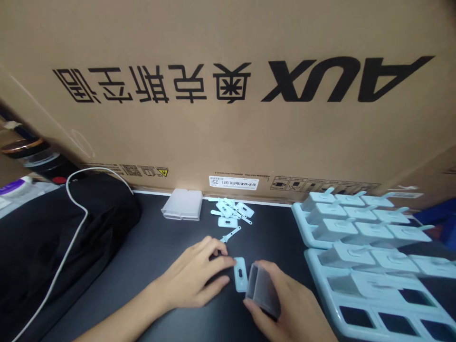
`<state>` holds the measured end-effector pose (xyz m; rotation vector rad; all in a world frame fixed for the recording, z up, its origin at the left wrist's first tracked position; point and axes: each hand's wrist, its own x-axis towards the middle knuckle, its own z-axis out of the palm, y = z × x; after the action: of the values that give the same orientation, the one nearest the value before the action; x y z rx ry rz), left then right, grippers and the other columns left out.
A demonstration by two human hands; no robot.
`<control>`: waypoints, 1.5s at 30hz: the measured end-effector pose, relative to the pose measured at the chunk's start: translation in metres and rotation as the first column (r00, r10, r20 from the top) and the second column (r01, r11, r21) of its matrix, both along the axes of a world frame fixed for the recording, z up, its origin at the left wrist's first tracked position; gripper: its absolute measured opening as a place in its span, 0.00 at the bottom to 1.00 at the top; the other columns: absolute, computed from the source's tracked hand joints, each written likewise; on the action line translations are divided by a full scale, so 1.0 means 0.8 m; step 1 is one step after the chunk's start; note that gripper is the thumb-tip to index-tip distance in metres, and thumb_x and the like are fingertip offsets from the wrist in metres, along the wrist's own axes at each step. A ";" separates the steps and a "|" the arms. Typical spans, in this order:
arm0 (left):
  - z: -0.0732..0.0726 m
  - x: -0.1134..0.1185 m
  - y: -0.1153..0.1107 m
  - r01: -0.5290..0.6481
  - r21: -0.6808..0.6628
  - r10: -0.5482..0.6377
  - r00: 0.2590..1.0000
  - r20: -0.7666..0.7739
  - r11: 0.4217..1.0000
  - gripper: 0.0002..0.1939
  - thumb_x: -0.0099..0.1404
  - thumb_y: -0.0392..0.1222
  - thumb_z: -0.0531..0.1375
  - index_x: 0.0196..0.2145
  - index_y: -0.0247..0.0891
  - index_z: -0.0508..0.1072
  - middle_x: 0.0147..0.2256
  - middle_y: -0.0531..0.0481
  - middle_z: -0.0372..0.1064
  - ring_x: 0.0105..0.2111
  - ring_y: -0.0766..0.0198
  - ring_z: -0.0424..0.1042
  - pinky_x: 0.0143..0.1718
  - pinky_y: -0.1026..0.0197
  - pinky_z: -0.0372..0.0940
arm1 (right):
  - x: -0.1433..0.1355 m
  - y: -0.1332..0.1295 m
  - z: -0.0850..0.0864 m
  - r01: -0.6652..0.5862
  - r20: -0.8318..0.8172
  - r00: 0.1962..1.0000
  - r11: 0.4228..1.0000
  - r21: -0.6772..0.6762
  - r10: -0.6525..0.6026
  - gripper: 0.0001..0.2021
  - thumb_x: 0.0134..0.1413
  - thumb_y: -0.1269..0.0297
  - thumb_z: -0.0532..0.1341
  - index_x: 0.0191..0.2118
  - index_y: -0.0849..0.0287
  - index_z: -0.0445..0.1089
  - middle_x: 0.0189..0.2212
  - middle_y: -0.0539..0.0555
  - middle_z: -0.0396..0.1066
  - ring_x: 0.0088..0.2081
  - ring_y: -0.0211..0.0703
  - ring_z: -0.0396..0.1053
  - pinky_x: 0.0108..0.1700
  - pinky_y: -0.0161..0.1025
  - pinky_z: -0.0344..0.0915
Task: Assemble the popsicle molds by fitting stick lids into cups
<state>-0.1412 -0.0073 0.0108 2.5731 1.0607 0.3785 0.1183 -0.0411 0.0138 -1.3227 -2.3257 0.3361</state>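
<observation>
My right hand (pixel 290 304) is wrapped round a translucent plastic mould box (pixel 263 287), its open end facing left. Just left of that box lies a flat light-blue plate (pixel 241 275) with a slot in its middle. My left hand (pixel 199 278) is low over the dark table, fingers apart, with a fingertip at the plate's upper left edge. A light-blue stick (pixel 231 234) lies above the left hand's fingers, partly hidden at its lower end. Further back is a loose pile of blue plates and sticks (pixel 228 222).
Translucent boxes (pixel 182 205) stand at the back. On the right are two light-blue trays (pixel 320 285) holding several moulds, the nearer with uncovered openings. A large carton (pixel 178 137) walls off the back. Black cloth (pixel 107 213) and a white cable (pixel 83 209) lie left.
</observation>
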 end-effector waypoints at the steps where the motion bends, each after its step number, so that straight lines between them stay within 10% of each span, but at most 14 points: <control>1: 0.002 0.001 -0.001 0.065 0.005 -0.065 0.998 -0.019 0.998 0.18 0.72 0.47 0.54 0.58 0.49 0.66 0.53 0.46 0.64 0.46 0.54 0.66 0.45 0.51 0.67 | -0.002 -0.001 0.001 -0.030 -0.021 0.999 0.999 -0.014 0.029 0.20 0.55 0.61 0.61 0.53 0.53 0.59 0.38 0.50 0.77 0.36 0.43 0.78 0.35 0.37 0.73; 14: 0.008 0.008 0.001 0.011 -0.010 -0.012 0.992 -0.125 1.000 0.27 0.71 0.48 0.56 0.66 0.47 0.58 0.66 0.47 0.56 0.60 0.48 0.58 0.59 0.43 0.61 | -0.002 -0.003 0.002 -0.064 -0.046 0.996 0.982 0.179 0.073 0.27 0.51 0.61 0.63 0.57 0.58 0.61 0.46 0.59 0.77 0.44 0.50 0.77 0.43 0.42 0.76; 45: -0.016 0.058 0.062 -0.294 0.194 0.321 0.939 -0.125 0.936 0.34 0.72 0.63 0.47 0.68 0.41 0.55 0.70 0.40 0.45 0.70 0.31 0.35 0.64 0.29 0.49 | -0.007 -0.009 -0.008 -0.088 -0.005 0.996 0.993 0.081 0.089 0.27 0.46 0.64 0.62 0.54 0.58 0.62 0.41 0.57 0.77 0.40 0.49 0.78 0.42 0.44 0.74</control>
<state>-0.0945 0.0421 -0.0022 2.6198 1.5627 0.3641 0.1124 -0.0486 0.0074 -1.1802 -2.3691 0.2717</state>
